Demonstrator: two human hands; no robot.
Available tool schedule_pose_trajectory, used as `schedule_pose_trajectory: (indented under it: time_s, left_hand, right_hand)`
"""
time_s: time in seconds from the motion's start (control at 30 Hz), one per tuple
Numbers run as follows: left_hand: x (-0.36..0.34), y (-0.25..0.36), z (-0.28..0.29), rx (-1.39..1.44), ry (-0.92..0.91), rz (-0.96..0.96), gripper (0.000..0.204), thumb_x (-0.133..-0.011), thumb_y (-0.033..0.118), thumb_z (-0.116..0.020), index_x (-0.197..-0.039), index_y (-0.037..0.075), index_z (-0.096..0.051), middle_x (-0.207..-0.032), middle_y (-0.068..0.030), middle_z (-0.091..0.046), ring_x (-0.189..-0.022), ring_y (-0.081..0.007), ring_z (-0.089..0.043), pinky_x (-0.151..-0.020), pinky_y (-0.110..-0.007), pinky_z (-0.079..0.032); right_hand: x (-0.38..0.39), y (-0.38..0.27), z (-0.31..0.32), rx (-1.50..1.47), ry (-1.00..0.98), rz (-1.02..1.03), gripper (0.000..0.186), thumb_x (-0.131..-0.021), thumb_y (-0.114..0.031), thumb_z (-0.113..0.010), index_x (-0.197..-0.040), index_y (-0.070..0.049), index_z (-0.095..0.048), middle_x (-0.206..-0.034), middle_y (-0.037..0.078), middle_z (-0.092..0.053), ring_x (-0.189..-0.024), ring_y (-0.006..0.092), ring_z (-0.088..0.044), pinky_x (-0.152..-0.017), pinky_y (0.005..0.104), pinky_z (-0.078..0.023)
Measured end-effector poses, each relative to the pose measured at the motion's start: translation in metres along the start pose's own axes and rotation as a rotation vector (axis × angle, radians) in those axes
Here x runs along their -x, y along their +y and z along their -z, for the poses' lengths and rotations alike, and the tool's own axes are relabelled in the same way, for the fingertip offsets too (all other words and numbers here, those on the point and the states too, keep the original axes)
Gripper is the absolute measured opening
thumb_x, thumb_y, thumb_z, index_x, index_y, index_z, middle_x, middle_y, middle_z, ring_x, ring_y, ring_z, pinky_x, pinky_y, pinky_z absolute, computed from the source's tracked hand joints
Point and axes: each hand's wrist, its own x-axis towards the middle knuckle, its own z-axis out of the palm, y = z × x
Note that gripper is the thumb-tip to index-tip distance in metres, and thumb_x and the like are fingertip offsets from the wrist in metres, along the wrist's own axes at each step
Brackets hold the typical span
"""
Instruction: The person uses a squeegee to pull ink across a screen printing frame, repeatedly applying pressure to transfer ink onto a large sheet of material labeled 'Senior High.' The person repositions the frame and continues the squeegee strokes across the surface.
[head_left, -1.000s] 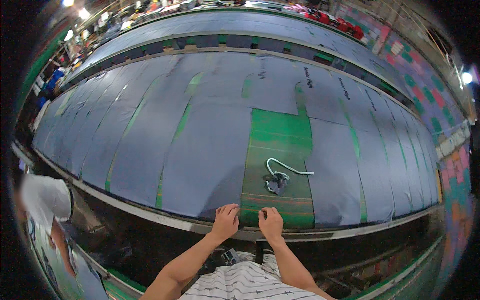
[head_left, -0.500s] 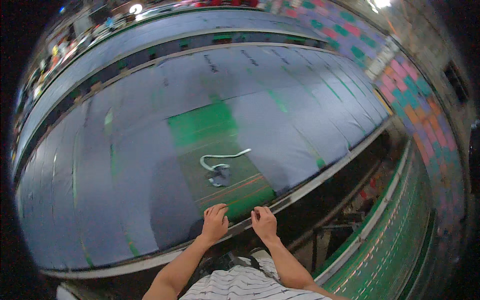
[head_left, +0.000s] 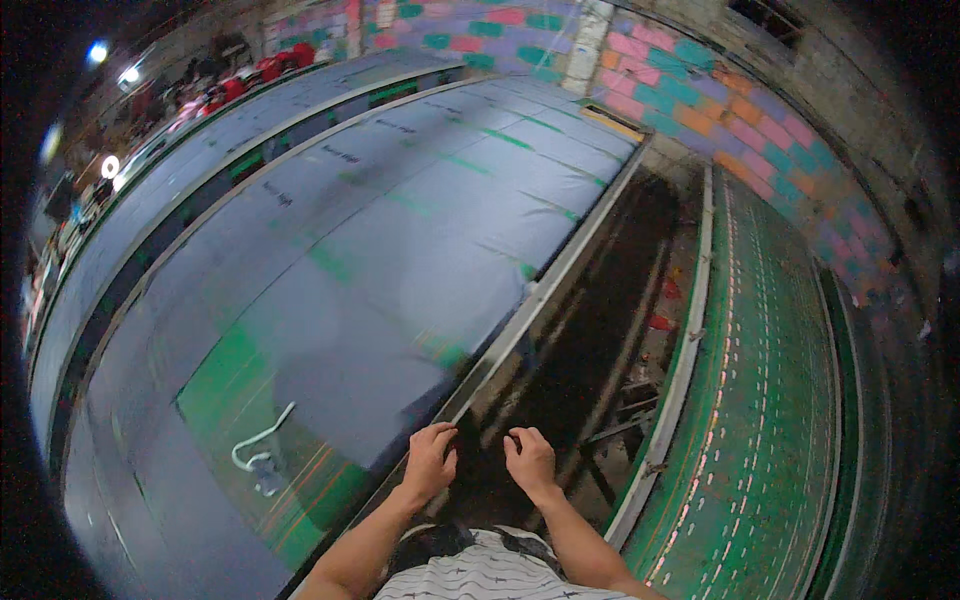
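My left hand (head_left: 430, 464) hovers by the metal edge (head_left: 490, 368) of a long table, fingers bent and thumb apart, with nothing visible in it. Over the dark gap beside the table is my right hand (head_left: 530, 462), its fingers loosely curled and the thumb a little apart; I see nothing in it. Blue-grey fabric (head_left: 370, 250) covers most of the tabletop. To the left of my hands, a bare green patch (head_left: 225, 370) shows on it. A curved white strip (head_left: 262, 436) with a small greyish clump at its lower end lies on that patch. Neither hand touches it.
A dark aisle (head_left: 590, 320) runs along the table's right side. Beyond it stands another long green table (head_left: 745, 400) with rows of light marks. A further fabric-covered table (head_left: 330, 85) lies at the far left. A wall of multicoloured painted bricks (head_left: 690, 95) closes the far end.
My view has turned to the right, so the green patch and white strip now sit farther left. My hands have moved off the green patch toward the aisle, still apart.
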Motion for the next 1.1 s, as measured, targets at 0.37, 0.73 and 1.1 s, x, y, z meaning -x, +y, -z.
schedule_pose_trajectory:
  time_s: [0.37,0.73,1.1]
  left_hand:
    - [-0.223,0.028,-0.167,0.075,-0.25,-0.166,0.051,-0.075,0.004,-0.074,-0.124,0.002,-0.06,-0.132,-0.0152,-0.058,-0.124,-0.0361,-0.053,-0.106,-0.047,-0.04]
    - [-0.533,0.028,-0.324,0.134,-0.283,-0.238,0.055,-0.071,0.001,-0.073,-0.124,0.003,-0.06,-0.132,-0.0159,-0.058,-0.122,-0.0388,-0.054,-0.103,-0.045,-0.044]
    - [-0.792,0.039,-0.506,0.152,-0.364,-0.249,0.049,-0.074,0.0,-0.068,-0.123,0.002,-0.06,-0.132,-0.0161,-0.057,-0.121,-0.0371,-0.055,-0.102,-0.046,-0.043]
  right_hand:
    - [-0.176,0.164,0.083,0.058,0.236,-0.131,0.02,-0.091,-0.019,-0.071,-0.103,-0.004,-0.07,-0.095,0.014,-0.067,-0.079,0.0325,-0.068,-0.073,0.0438,-0.054]
    - [-0.421,0.322,0.164,0.111,0.178,-0.349,0.025,-0.092,-0.023,-0.07,-0.109,-0.005,-0.071,-0.101,0.013,-0.07,-0.085,0.031,-0.07,-0.076,0.043,-0.055]
    - [-0.659,0.51,0.215,0.05,0.242,-0.409,0.022,-0.089,-0.018,-0.073,-0.105,-0.003,-0.071,-0.094,0.013,-0.07,-0.085,0.0306,-0.07,-0.078,0.0425,-0.055]
